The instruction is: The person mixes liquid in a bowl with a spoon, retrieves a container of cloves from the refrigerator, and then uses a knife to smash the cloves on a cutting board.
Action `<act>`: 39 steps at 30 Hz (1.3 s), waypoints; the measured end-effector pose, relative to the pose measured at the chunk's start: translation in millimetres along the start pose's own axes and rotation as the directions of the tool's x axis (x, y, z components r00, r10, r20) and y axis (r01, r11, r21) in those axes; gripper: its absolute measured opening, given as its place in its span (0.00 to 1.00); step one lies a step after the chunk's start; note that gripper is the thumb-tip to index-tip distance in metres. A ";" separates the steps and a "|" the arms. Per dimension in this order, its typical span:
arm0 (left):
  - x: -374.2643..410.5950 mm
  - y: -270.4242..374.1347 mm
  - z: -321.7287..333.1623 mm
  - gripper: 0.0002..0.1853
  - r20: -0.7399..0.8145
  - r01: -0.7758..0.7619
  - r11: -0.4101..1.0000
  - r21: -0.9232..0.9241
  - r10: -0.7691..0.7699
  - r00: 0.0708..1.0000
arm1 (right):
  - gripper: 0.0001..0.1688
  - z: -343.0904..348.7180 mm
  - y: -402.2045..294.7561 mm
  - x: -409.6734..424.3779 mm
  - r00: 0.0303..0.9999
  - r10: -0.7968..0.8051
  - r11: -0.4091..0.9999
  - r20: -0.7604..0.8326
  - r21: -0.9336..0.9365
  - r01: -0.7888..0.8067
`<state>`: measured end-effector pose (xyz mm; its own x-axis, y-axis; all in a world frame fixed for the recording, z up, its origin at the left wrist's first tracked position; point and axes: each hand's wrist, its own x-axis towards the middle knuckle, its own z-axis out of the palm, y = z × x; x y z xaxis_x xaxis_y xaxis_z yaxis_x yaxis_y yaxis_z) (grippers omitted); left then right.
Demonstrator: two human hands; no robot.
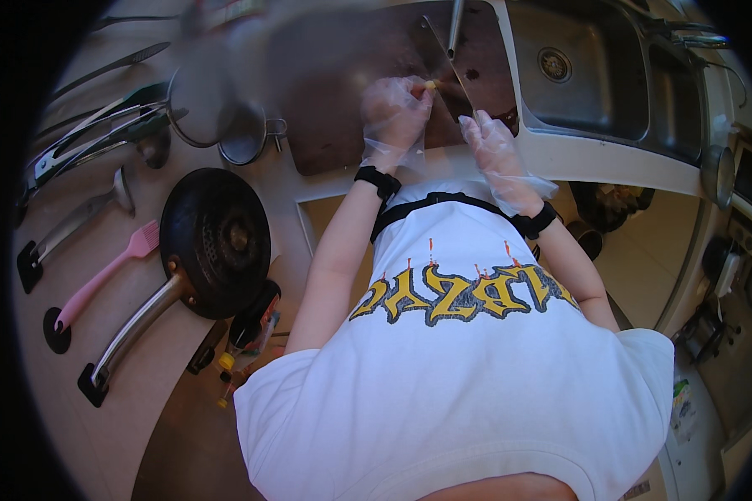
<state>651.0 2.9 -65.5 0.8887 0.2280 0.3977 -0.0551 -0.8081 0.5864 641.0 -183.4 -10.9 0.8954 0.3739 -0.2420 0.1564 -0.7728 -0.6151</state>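
My left hand (396, 116), in a clear plastic glove, pinches a small pale yellow piece of food (430, 84) over a dark reddish-brown cutting board (332, 125). My right hand (498, 150), gloved the same way, grips the near end of a knife (456, 74). Its blade appears wide and dark with a thin bright edge line, and slants away across the board, just right of the yellow piece. The handle is mostly hidden by my fingers. Whether the blade touches the board or the food, I cannot tell.
A metal tube (456, 28) reaches over the board's far side. Right of it lies a steel double sink (586, 75). On the left hang a dark frying pan (215, 244), a pink brush (106, 275), a masher (81, 219) and strainers (243, 134). Bottles (250, 338) stand below the pan.
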 end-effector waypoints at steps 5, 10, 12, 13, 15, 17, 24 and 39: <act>-4.8 -6.0 6.4 0.07 0.018 0.049 0.999 -0.015 -0.049 0.999 | 0.15 8.3 -2.8 3.5 0.999 0.012 0.999 -0.044 -0.040 -0.013; -1.5 -2.5 2.6 0.07 0.009 0.019 0.999 -0.033 -0.019 1.000 | 0.15 17.5 3.6 7.3 0.991 -0.097 0.988 -0.096 -0.131 0.084; -0.6 -1.4 1.9 0.07 0.007 0.003 1.000 -0.010 -0.003 1.000 | 0.16 22.8 9.6 14.0 0.978 -0.156 0.978 -0.138 -0.162 0.134; 0.6 -0.6 1.1 0.08 0.013 -0.004 1.000 0.012 0.004 1.000 | 0.16 24.2 13.4 17.8 0.953 -0.259 0.940 -0.159 -0.269 0.211; 0.8 -1.1 1.6 0.08 0.010 -0.010 0.999 0.040 0.009 1.000 | 0.15 22.4 12.6 19.2 0.933 -0.321 0.904 -0.162 -0.346 0.251; -1.0 -3.5 4.1 0.08 -0.008 -0.006 0.999 0.053 0.007 1.000 | 0.15 13.7 4.1 17.5 0.959 -0.241 0.938 -0.147 -0.288 0.191; 5.8 6.2 -8.1 0.09 0.048 0.002 1.000 0.001 -0.002 0.999 | 0.20 2.1 16.1 13.8 0.977 0.182 0.919 -0.115 0.372 -0.128; 0.9 -4.3 -68.0 0.13 0.110 -0.004 1.000 0.009 0.003 0.994 | 0.22 -30.0 26.5 -10.2 0.960 0.276 0.686 0.052 0.689 -0.234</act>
<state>621.1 43.5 -19.7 0.9333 0.1644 0.3193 -0.0544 -0.8139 0.5784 648.5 -223.1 -2.2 0.8807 0.1728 -0.4411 -0.3899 -0.2644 -0.8821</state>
